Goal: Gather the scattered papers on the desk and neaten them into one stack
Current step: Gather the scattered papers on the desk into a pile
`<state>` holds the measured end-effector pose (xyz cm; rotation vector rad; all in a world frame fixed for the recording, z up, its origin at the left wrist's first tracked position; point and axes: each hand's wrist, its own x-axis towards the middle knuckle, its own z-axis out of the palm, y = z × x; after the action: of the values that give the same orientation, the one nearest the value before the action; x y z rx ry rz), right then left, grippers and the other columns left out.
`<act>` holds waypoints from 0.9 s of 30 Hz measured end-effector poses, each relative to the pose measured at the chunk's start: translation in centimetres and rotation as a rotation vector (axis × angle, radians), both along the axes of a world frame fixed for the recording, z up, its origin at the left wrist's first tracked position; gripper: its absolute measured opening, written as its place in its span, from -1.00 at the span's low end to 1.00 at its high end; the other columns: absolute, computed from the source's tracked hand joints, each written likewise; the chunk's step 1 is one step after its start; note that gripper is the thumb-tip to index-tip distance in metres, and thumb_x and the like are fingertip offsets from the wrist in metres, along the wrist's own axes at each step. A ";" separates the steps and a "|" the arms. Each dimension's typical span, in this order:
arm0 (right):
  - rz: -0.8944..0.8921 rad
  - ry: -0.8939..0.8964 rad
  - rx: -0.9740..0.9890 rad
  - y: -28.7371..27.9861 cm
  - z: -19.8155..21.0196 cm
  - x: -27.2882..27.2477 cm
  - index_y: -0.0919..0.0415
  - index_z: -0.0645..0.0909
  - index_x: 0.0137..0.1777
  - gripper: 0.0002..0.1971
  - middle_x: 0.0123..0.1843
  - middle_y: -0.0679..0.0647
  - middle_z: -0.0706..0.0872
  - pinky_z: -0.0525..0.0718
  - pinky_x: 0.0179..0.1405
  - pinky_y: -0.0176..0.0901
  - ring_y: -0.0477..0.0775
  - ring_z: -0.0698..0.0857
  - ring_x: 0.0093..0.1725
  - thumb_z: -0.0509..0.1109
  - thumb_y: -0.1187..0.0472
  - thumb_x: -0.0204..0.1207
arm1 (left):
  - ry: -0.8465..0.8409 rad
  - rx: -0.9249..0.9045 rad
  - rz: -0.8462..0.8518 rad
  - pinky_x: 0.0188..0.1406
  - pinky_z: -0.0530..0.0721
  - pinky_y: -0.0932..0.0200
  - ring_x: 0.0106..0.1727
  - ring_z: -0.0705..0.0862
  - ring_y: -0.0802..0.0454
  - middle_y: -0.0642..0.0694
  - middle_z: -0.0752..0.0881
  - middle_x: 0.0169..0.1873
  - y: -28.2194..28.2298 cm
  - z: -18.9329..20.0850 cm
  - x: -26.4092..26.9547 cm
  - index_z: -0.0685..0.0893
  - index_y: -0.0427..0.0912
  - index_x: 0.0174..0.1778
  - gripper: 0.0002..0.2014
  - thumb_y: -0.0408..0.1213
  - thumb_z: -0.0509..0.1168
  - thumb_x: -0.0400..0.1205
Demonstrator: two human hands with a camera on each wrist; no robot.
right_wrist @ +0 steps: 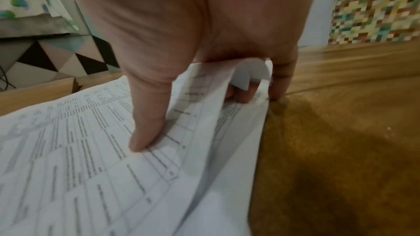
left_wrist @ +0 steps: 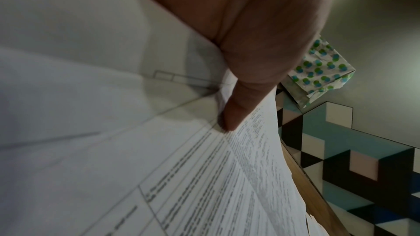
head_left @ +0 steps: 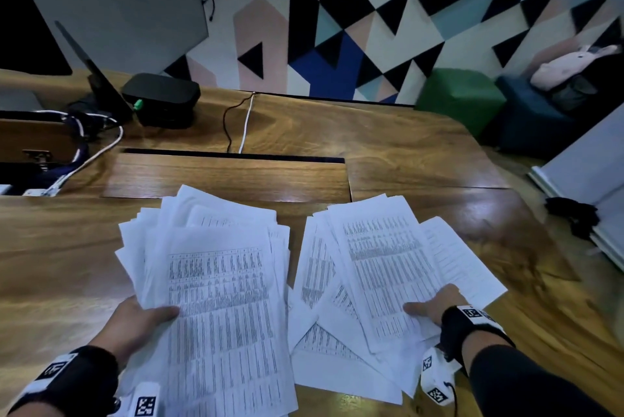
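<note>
Two fanned bundles of white printed papers sit low over the wooden desk (head_left: 405, 146). My left hand (head_left: 141, 318) grips the left bundle (head_left: 219, 281) at its left edge, thumb on top and fingers hidden beneath. In the left wrist view the thumb (left_wrist: 238, 107) presses on the left bundle's sheets (left_wrist: 181, 177). My right hand (head_left: 435, 307) holds the right bundle (head_left: 381, 268) at its lower right edge, thumb across the top page. In the right wrist view the thumb (right_wrist: 147, 123) lies on the top sheet (right_wrist: 79, 150) and the fingers (right_wrist: 279, 82) curl under the pages near the desk.
A black box (head_left: 162, 97), cables (head_left: 243, 122) and a dark stand (head_left: 91, 68) occupy the desk's far left. A long slot (head_left: 233, 155) crosses the desktop behind the papers. Green and blue stools (head_left: 462, 95) stand past the right edge. A black item (head_left: 574, 214) lies at the right.
</note>
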<state>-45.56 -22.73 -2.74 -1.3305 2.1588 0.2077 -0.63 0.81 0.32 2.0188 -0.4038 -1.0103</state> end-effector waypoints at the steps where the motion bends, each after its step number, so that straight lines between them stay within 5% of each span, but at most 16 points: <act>1: 0.020 0.007 0.000 0.1 -0.1 0.0 0.19 0.53 0.16 -0.13 0.09 0.18 0.75 0.76 0.08 0.14 0.26 0.73 -0.01 0.70 -0.22 -0.13 | 0.018 0.006 -0.002 -0.21 0.68 0.02 -0.26 0.76 -0.23 -0.31 0.81 -0.27 -0.1 0.0 -0.1 0.74 -0.50 0.01 -0.83 -0.55 0.44 0.52; 4: 0.016 -0.082 -0.078 0.9 0.9 0.9 0.16 0.57 0.07 -0.56 0.02 0.15 0.69 0.67 0.21 0.15 0.29 0.67 0.08 0.51 -0.08 0.30 | 0.138 -0.007 -0.019 0.12 0.72 -0.32 -0.07 0.82 -0.41 -0.43 0.84 -0.11 -0.6 0.0 0.2 0.73 -0.48 0.13 -0.74 -0.56 0.43 0.52; 6: -0.054 -0.222 -0.143 1.4 1.0 1.0 0.23 0.63 0.04 -0.75 -0.02 0.18 0.72 0.69 0.17 0.13 0.29 0.68 0.00 0.42 0.08 0.47 | 0.257 -0.032 -0.024 0.17 0.69 -0.35 -0.02 0.81 -0.45 -0.46 0.84 -0.05 -1.0 0.5 0.0 0.71 -0.47 0.15 -0.73 -0.58 0.39 0.53; 8: -0.123 -0.279 -0.182 2.0 0.9 0.7 0.24 0.67 0.08 -0.72 0.03 0.19 0.73 0.72 0.12 0.09 0.26 0.68 -0.05 0.42 0.10 0.44 | 0.385 -0.076 -0.020 0.14 0.72 -0.31 -0.03 0.82 -0.43 -0.46 0.82 0.02 -1.4 0.9 -0.3 0.71 -0.46 0.16 -0.71 -0.56 0.36 0.51; 11: -0.089 -0.065 -0.175 2.6 0.9 0.0 0.20 0.51 0.29 -0.37 0.28 0.22 0.55 0.64 0.10 0.02 0.30 0.59 0.21 0.52 -0.06 0.25 | 0.550 -0.120 0.009 0.01 0.79 -0.23 -0.11 0.85 -0.34 -0.46 0.80 0.10 -2.2 0.3 -1.0 0.71 -0.45 0.21 -0.69 -0.49 0.34 0.54; 13: -0.015 0.038 -0.141 2.5 1.2 -0.2 0.19 0.40 0.39 -0.20 0.37 0.22 0.45 0.59 0.24 0.11 0.31 0.49 0.35 0.58 -0.10 0.18 | 0.489 -0.081 0.044 -0.08 0.81 -0.13 -0.21 0.86 -0.31 -0.43 0.83 0.01 -2.6 -0.8 -1.7 0.69 -0.50 0.21 -0.71 -0.49 0.35 0.58; 16: 0.065 0.045 -0.035 1.5 2.0 0.0 0.17 0.36 0.34 -0.17 0.29 0.19 0.52 0.65 0.22 0.12 0.28 0.58 0.26 0.61 -0.10 0.10 | 0.251 0.008 0.073 -0.51 0.71 0.17 -0.43 0.76 -0.19 -0.31 0.80 -0.33 -2.8 -1.8 -2.5 0.69 -0.52 0.08 -0.83 -0.57 0.37 0.58; 20: 0.093 -0.052 0.006 0.9 1.9 0.7 0.26 0.43 0.14 -0.50 0.05 0.15 0.66 0.73 0.03 0.02 0.21 0.67 -0.03 0.56 0.12 0.30 | 0.197 0.069 0.062 0.10 0.75 -0.25 -0.06 0.80 -0.35 -0.38 0.82 -0.03 -2.8 -3.4 -2.1 0.69 -0.49 0.19 -0.69 -0.52 0.44 0.53; 27: -0.198 -0.453 -0.197 3.0 1.1 1.2 0.31 0.65 -0.06 -0.93 -0.06 0.25 0.72 0.70 0.03 0.06 0.27 0.67 -0.05 0.42 0.32 0.50 | 0.207 0.044 0.053 -0.13 0.74 -0.06 -0.06 0.79 -0.40 -0.44 0.80 -0.01 -2.6 -3.0 -2.1 0.67 -0.45 0.18 -0.74 -0.55 0.40 0.56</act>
<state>-44.33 -19.72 -1.59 -1.1231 1.9339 -0.3615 -2.75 -1.81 -2.71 1.9294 -0.2186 -1.1906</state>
